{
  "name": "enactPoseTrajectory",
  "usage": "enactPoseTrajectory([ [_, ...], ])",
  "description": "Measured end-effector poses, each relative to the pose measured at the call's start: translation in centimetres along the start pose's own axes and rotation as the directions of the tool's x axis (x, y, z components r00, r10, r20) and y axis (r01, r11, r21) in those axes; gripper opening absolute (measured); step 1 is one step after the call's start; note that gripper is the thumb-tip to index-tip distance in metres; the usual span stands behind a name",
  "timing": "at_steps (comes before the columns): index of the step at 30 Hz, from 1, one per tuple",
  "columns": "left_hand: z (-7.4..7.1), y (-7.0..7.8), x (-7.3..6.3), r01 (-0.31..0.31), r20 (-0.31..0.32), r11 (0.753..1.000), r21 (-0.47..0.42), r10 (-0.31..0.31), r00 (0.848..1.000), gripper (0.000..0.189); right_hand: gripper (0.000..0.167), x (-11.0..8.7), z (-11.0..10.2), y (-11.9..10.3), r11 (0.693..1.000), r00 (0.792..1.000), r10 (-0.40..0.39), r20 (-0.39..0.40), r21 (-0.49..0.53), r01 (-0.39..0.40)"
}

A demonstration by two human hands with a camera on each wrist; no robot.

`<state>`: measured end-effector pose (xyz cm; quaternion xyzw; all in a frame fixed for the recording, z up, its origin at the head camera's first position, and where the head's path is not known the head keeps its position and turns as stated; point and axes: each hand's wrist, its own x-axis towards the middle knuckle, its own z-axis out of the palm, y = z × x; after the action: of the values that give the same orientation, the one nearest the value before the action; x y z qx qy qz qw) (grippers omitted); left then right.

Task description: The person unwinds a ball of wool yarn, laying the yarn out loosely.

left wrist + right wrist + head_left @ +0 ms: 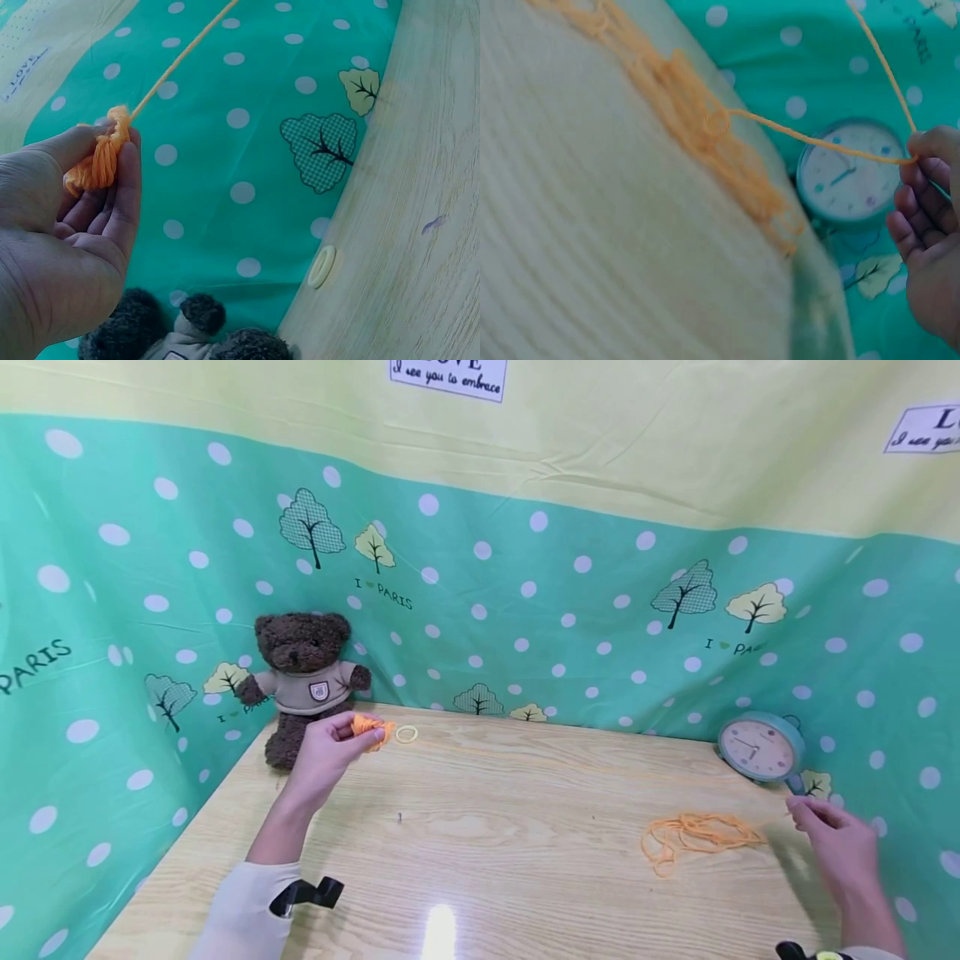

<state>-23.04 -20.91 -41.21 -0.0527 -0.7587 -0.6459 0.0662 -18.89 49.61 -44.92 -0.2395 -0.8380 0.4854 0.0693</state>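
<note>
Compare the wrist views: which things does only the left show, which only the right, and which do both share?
Only the left wrist view shows the left hand holding an orange yarn bundle, part of the teddy bear, a pale ring and a dark mark. Only the right wrist view shows the right hand, the clock and the loose yarn heap. Both share a yarn strand, the dotted curtain and the wooden table.

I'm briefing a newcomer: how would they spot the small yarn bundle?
By the table, far left, find the brown teddy bear. In front, the left hand pinches an orange yarn bundle. It's compact and held up, unlike the loose yarn heap on the table.
</note>
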Motion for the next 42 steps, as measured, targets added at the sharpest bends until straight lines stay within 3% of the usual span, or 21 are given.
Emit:
enactPoseTrajectory([
  [6,0.0,0.0,0.0,0.006,0.006,1.000,0.000,-0.006,1.000,0.041,0.011,1.4,0.6,2.3,0.989,0.988,0.151,-0.031,0.003,-0.151],
  [10,0.0,-0.1,0.0,0.006,0.007,1.000,-0.011,-0.006,1.000,0.040,0.014,1.8,1.6,3.5,0.981,0.981,0.185,-0.063,0.067,-0.181],
  [14,0.1,-0.2,0.0,0.005,0.008,1.000,-0.019,-0.005,1.000,0.040,0.019,1.8,2.3,4.2,0.983,0.980,0.174,-0.093,0.071,-0.168],
  [17,0.2,-0.2,0.1,0.002,0.006,1.000,-0.016,-0.002,1.000,0.039,0.015,1.8,2.6,4.3,0.988,0.982,0.156,-0.109,0.017,-0.155],
  [21,0.3,-0.2,0.1,0.008,0.010,1.000,-0.007,-0.007,1.000,0.041,0.050,1.7,3.1,4.3,0.984,0.986,0.129,-0.104,-0.109,-0.140],
  [24,0.3,-0.2,0.1,0.018,0.018,1.000,0.006,-0.018,1.000,0.043,0.063,1.5,3.5,4.3,0.979,0.992,0.100,-0.078,-0.171,-0.112],
  [34,0.5,-0.2,0.1,0.034,0.027,0.999,0.030,-0.035,0.999,0.045,0.065,1.6,3.8,3.1,0.982,0.993,0.110,-0.028,-0.153,-0.113],
  [38,0.6,-0.3,0.1,0.029,0.033,0.999,0.019,-0.029,0.999,0.044,0.055,0.4,4.1,0.9,0.993,0.999,-0.023,-0.024,-0.114,0.020],
  [42,0.9,-0.3,0.0,0.019,0.041,1.000,0.011,-0.020,0.999,0.043,0.052,-1.8,5.9,-2.6,0.975,0.976,-0.216,-0.013,-0.055,0.215],
])
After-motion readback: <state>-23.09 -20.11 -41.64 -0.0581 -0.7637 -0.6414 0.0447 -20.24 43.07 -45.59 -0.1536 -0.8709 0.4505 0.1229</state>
